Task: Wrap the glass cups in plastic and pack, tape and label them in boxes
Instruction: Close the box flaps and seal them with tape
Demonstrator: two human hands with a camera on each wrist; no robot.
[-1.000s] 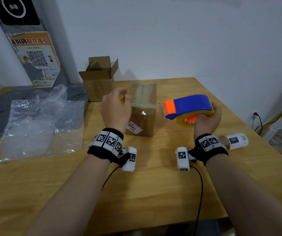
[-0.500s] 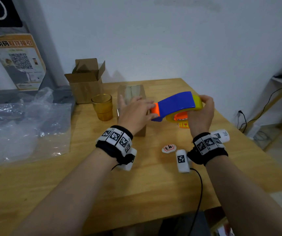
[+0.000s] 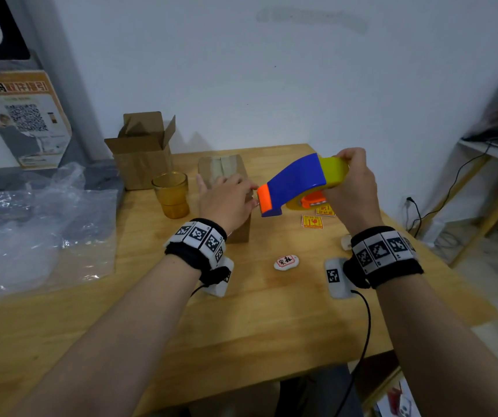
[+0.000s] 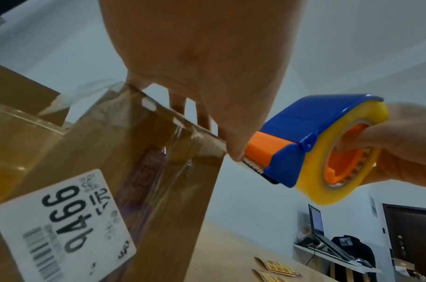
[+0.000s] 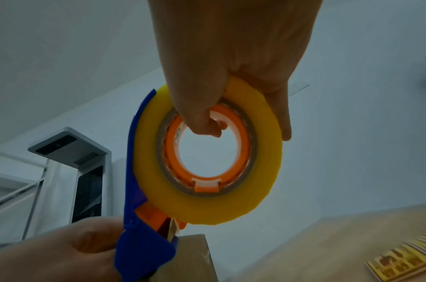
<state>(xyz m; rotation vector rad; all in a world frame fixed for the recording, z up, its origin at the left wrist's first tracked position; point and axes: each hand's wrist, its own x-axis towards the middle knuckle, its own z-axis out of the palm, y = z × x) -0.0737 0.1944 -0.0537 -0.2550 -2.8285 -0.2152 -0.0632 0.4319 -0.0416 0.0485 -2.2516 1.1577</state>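
1. Head view, far left: crumpled clear plastic wrap (image 3: 40, 233) lies on the counter (image 3: 272, 320), its left part running out of the picture.
2. Behind it an open cardboard box (image 3: 142, 155) stands with its flaps up, and an amber glass cup (image 3: 171, 194) stands upright and unwrapped just beside it, between that box and the taped one.
3. The left hand (image 3: 226, 201) rests on top of the sealed cardboard box (image 3: 226, 173), fingers laid flat along the taped seam; its grip is spread and closes round nothing. In the left wrist view the thumb tip touches the orange nose of the tape dispenser (image 4: 311, 141) at the box's top corner, right at the toothed cutter.
4. A white barcode label (image 4: 62, 225) reading 9466 sticks to the box's near side.
5. The right hand (image 3: 351, 188) has its grip clamped on the dispenser, held above the counter: in the right wrist view the thumb hooks through the orange core while the fingers wrap the outside of the yellow tape roll (image 5: 207, 152).
6. Whether a strand of tape runs from cutter to box cannot be made out.
7. On the counter to the right lie a small white oval sticker (image 3: 285, 262) and yellow-red labels (image 3: 312, 221), partly hidden under the dispenser.
8. The box's contents are hidden.
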